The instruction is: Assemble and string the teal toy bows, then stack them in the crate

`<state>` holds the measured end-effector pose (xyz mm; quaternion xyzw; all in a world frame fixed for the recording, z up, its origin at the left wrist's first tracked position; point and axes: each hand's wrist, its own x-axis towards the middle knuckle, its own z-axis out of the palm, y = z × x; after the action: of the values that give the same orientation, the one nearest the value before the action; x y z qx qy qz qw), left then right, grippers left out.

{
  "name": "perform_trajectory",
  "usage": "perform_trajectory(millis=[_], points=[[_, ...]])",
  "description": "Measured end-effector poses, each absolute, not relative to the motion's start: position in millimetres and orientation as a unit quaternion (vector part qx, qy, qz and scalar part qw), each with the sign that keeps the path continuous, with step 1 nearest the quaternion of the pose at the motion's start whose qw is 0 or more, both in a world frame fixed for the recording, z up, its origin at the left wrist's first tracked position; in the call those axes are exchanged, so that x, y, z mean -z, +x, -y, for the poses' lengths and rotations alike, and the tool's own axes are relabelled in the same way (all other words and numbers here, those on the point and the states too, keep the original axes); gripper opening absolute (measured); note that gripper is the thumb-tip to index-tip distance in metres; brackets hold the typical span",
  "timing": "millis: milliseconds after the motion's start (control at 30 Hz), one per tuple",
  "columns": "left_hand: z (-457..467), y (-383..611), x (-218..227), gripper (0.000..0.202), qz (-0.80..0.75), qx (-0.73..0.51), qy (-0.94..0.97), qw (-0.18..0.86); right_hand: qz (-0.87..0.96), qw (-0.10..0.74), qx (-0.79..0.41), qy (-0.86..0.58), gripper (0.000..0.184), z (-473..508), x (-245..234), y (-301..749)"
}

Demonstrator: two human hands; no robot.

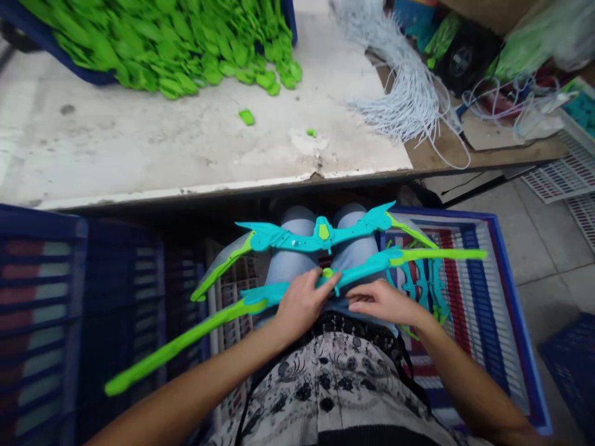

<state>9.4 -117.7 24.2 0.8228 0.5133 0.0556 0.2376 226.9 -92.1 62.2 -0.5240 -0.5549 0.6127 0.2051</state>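
Two toy bows in turquoise and lime green lie across my lap. My left hand (302,298) is closed around the middle of the nearer toy bow (365,270), its fingers by a small lime green piece (328,272) at the centre. Just right of that centre is my right hand (379,301), its fingers curled and pressed together below the bow; whatever they hold, if anything, is hidden. The farther toy bow (297,240) rests on my knees, untouched, with a lime green inset at its middle.
A blue bin (88,75) spills lime green pieces onto the white worktable (186,148). White cords (404,111) hang over its right edge. On my right, a striped crate (504,297) contains more turquoise bow parts. Dark blue crates (77,310) stand on my left.
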Motion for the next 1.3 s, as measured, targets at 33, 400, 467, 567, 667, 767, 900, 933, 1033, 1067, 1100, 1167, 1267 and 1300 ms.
perform_trajectory(millis=[33, 400, 467, 567, 667, 767, 900, 933, 1033, 1067, 1100, 1167, 1267, 1300], points=[[123.5, 9.0, -19.2, 0.052, -0.510, -0.044, 0.833, 0.212, 0.607, 0.172, -0.596, -0.497, 0.013, 76.6, -74.9, 229.5], [99.7, -20.0, -16.8, 0.033, -0.534, -0.190, 0.809, 0.155, 0.802, 0.189, -0.142, -0.548, 0.018, -190.2, -86.1, 107.4], [74.0, -25.7, -9.9, 0.037, -0.569, -0.199, 0.792, 0.101, 0.810, 0.162, -0.152, -0.543, 0.007, -219.4, -87.3, 92.2], [39.3, -28.2, 5.9, 0.049, -0.569, -0.156, 0.802, 0.097, 0.795, 0.154, -0.170, -0.562, 0.007, -260.0, -97.8, 85.3], [22.1, -26.3, 17.5, 0.052, -0.546, -0.119, 0.822, 0.108, 0.744, 0.207, -0.152, -0.616, 0.008, -300.8, -115.0, 99.0], [20.0, -27.5, 21.8, 0.051, -0.535, -0.130, 0.830, 0.091, 0.679, 0.272, -0.113, -0.673, 0.023, -323.9, -128.8, 138.9], [21.7, -33.2, 24.4, 0.048, -0.524, -0.158, 0.834, 0.071, 0.626, 0.301, -0.065, -0.717, 0.013, -299.7, -129.9, 227.7], [21.4, -33.8, 25.4, 0.048, -0.521, -0.165, 0.835, 0.066, 0.621, 0.301, -0.052, -0.722, 0.014, -286.6, -127.0, 252.1], [18.4, -33.4, 28.4, 0.047, -0.509, -0.179, 0.840, 0.055, 0.631, 0.267, -0.032, -0.728, 0.019, -245.9, -113.3, 315.5], [16.8, -33.2, 28.9, 0.046, -0.506, -0.181, 0.842, 0.055, 0.636, 0.243, -0.030, -0.732, 0.023, -233.8, -108.1, 330.5], [15.0, -33.2, 28.8, 0.045, -0.502, -0.183, 0.843, 0.060, 0.640, 0.219, -0.028, -0.736, 0.025, -222.6, -103.1, 341.9], [11.2, -34.0, 24.8, 0.044, -0.495, -0.193, 0.843, 0.077, 0.649, 0.194, -0.018, -0.735, 0.026, -201.5, -95.3, 354.7], [5.9, -32.4, 5.3, 0.042, -0.514, -0.230, 0.817, 0.121, 0.662, 0.211, -0.009, -0.719, 0.017, -167.3, -92.0, 357.3], [4.3, -28.8, -5.0, 0.040, -0.533, -0.245, 0.797, 0.145, 0.666, 0.219, -0.023, -0.713, 0.014, -154.2, -92.7, 355.8]])
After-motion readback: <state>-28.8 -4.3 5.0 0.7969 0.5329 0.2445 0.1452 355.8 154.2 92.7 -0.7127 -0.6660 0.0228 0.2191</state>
